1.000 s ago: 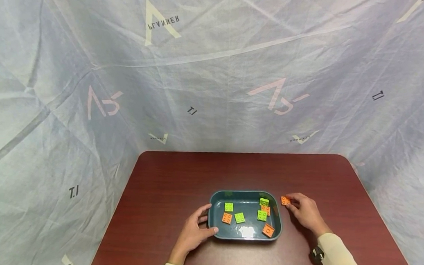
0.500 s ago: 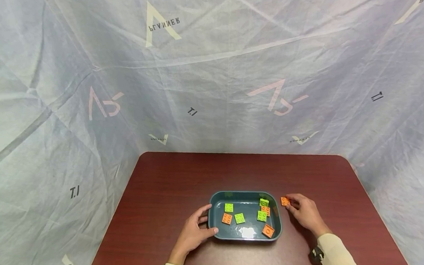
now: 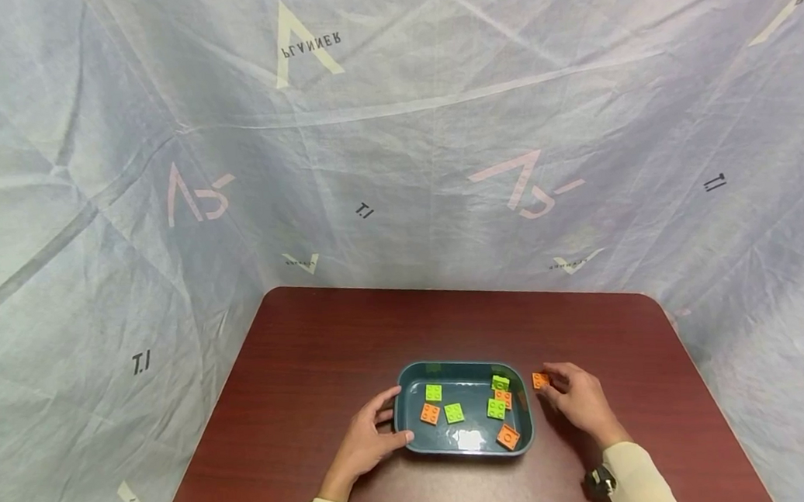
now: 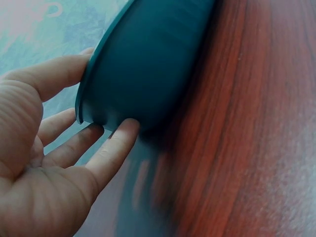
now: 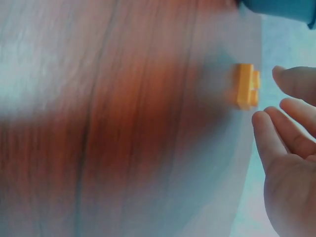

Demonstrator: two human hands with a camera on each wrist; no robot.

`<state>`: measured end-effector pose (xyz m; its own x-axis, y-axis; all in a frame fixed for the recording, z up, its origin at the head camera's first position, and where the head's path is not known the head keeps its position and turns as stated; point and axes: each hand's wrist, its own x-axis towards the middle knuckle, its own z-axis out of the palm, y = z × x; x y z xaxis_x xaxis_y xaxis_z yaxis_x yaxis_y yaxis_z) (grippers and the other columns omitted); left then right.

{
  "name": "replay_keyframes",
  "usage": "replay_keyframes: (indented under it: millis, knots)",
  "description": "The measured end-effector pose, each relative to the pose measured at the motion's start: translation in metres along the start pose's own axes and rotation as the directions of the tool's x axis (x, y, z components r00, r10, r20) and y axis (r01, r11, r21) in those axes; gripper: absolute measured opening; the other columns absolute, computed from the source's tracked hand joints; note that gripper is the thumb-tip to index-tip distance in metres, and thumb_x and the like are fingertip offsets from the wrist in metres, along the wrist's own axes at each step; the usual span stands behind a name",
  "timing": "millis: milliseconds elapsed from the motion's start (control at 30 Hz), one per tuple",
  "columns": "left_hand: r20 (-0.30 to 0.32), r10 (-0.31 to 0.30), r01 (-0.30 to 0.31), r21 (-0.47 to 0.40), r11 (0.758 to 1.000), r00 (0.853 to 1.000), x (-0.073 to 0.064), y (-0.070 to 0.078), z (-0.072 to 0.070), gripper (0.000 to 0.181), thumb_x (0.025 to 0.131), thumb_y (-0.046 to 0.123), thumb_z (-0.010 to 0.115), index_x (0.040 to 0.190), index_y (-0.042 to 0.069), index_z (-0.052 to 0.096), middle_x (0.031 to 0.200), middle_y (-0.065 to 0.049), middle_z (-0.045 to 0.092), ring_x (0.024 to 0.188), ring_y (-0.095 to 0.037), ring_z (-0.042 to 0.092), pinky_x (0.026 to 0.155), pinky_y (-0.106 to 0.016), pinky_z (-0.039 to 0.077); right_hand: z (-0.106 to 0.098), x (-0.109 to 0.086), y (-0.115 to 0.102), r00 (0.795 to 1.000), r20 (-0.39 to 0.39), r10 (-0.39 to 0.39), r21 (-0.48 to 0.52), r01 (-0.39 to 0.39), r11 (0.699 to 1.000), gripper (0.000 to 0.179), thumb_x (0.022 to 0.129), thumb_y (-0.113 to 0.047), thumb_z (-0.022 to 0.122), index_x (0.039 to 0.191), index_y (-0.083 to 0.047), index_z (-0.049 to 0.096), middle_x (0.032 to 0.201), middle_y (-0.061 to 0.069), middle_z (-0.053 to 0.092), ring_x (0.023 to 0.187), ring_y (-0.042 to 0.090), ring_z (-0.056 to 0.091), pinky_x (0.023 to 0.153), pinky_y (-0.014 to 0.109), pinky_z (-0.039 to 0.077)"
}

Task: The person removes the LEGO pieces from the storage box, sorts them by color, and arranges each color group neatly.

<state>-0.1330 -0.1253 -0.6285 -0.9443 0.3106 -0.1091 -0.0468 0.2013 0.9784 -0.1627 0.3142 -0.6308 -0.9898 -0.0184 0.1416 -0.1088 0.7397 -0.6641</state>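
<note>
A dark teal tray (image 3: 469, 455) stands on the table with several green and orange toy building bricks in it. My left hand (image 3: 365, 442) holds the tray's left end, thumb at the near corner. In the left wrist view the fingertips (image 4: 127, 126) lie against the tray's outer wall (image 4: 143, 64). Just right of the tray, an orange building brick (image 3: 539, 380) sits studs up on the table. My right hand (image 3: 584, 401) hovers beside it with thumb and fingers apart. The right wrist view shows a gap between the brick (image 5: 244, 86) and the fingertips (image 5: 260, 118).
Inside the tray, a green brick (image 3: 496, 408), an orange brick (image 3: 503, 399) and another green brick (image 3: 500, 382) crowd the right side. An upside-down orange brick (image 3: 508, 436) lies in the near right corner. The reddish-brown table (image 3: 351, 324) ends at a grey printed cloth backdrop (image 3: 393, 127).
My right hand, with fingertips on the orange brick half a second ago, has shifted slightly up and away from it. The brick stays put, and so do my left hand and the tray.
</note>
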Motion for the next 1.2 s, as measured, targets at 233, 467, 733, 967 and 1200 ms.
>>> replay_keyframes:
  millis: [233,467,733,967,1200]
  knots:
    - [-0.003,0.001,-0.001,0.002,1.0,1.0,0.0,0.0,0.0,0.084,0.085,0.02,0.091,0.158,0.017,0.05,0.155,-0.022,0.052,0.134,-0.044,0.06,0.089,-0.033,0.062,-0.005,-0.005,-0.016,0.999,-0.036,-0.02,-0.012,0.019,1.0,0.048,0.091,-0.008,0.082,0.136,0.002,0.068,0.134,0.025,0.067,0.113,0.043,0.074,0.086,0.047,0.062]
    - [0.0,0.0,0.0,-0.006,1.0,1.0,0.0,-0.001,0.0,0.083,0.085,0.017,0.091,0.158,0.017,0.051,0.155,-0.022,0.052,0.134,-0.043,0.06,0.089,-0.032,0.062,-0.008,-0.01,-0.041,0.994,-0.092,-0.062,0.019,0.064,0.998,0.049,0.091,-0.011,0.084,0.137,-0.003,0.068,0.133,0.021,0.068,0.112,0.042,0.074,0.087,0.048,0.061]
    - [0.004,-0.01,0.01,-0.03,1.0,1.0,0.0,-0.001,-0.001,0.083,0.085,0.018,0.091,0.158,0.019,0.05,0.156,-0.021,0.051,0.134,-0.042,0.061,0.088,-0.032,0.062,-0.006,-0.013,-0.071,0.993,-0.072,-0.095,0.059,0.099,0.993,0.05,0.086,-0.005,0.087,0.134,-0.006,0.071,0.13,0.015,0.07,0.11,0.038,0.075,0.088,0.044,0.062]
    - [0.009,-0.008,0.008,-0.029,1.0,1.0,-0.001,-0.001,0.0,0.083,0.086,0.018,0.09,0.158,0.02,0.05,0.156,-0.021,0.051,0.134,-0.042,0.061,0.089,-0.032,0.061,0.003,-0.016,-0.088,0.986,-0.03,-0.163,0.062,0.165,0.984,0.05,0.084,-0.003,0.089,0.131,-0.004,0.072,0.126,0.012,0.072,0.109,0.034,0.074,0.088,0.043,0.062]
    - [0.015,-0.015,0.015,-0.035,0.999,1.0,-0.001,0.0,0.0,0.083,0.087,0.018,0.09,0.159,0.019,0.049,0.156,-0.021,0.051,0.135,-0.042,0.06,0.09,-0.032,0.061,0.016,-0.016,-0.096,0.97,0.054,-0.237,0.098,0.231,0.968,0.046,0.082,0.001,0.089,0.126,-0.002,0.074,0.121,0.016,0.073,0.1,0.032,0.077,0.083,0.039,0.063]
